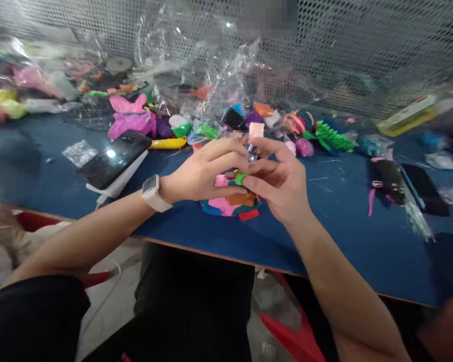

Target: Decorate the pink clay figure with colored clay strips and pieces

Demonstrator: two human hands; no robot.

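My right hand pinched a green piece over the multicoloured model, near the blue table's near edge. My left hand was half curled alongside; its hold I could not tell.

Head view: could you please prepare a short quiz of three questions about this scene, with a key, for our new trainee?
1. True or false: the yellow tool is in the left hand.

2. Choose one: the watch is on
(a) the right wrist
(b) the left wrist
(c) the table

3. What colour is the piece at the tip of the right hand's thumb?

Key:
1. False; it lies on the table.
2. b.
3. Green.
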